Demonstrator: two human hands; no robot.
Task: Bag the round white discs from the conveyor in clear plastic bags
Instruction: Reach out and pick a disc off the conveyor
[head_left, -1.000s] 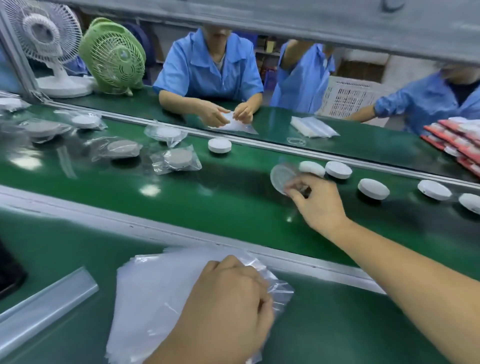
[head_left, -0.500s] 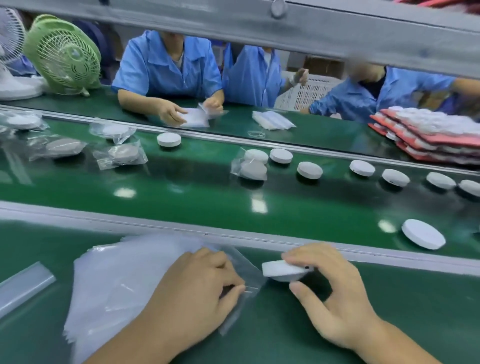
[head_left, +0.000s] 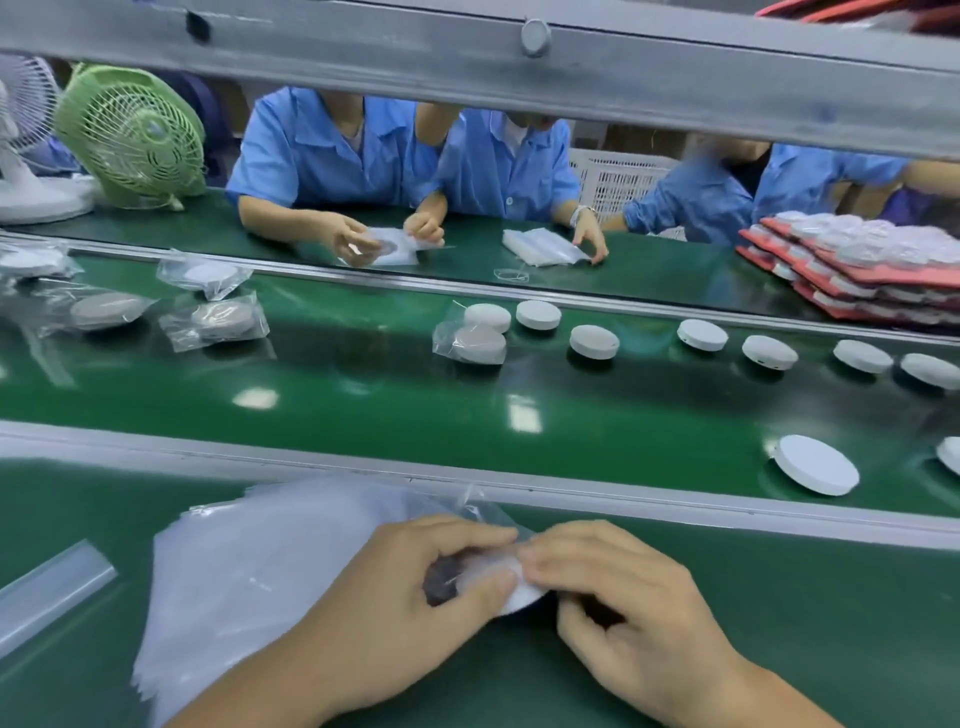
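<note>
Held disc: a round white disc (head_left: 521, 596) sits between both hands just above the green desk (head_left: 805, 623), near its front middle. Part of it shows through film; how far inside it is cannot be told.
Left grip: the left hand (head_left: 410, 592) curls thumb and fingers round the mouth of a clear plastic bag (head_left: 485, 514), with the thumb pressed on the film over the disc.
Right grip: the right hand (head_left: 628, 608) pinches the disc's right edge, fingers narrow.
Bag stack: a fanned pile of clear plastic bags (head_left: 244, 561) lies under the left wrist.
Conveyor: the green belt (head_left: 363, 410) beyond the grey rail (head_left: 675, 506) carries a row of loose white discs (head_left: 594, 341), one nearer disc (head_left: 815, 464) at right, and bagged discs (head_left: 475, 340) at centre and left.
Far side: workers in blue shirts (head_left: 332, 150), a green fan (head_left: 132, 132), stacked red trays (head_left: 857, 280).
</note>
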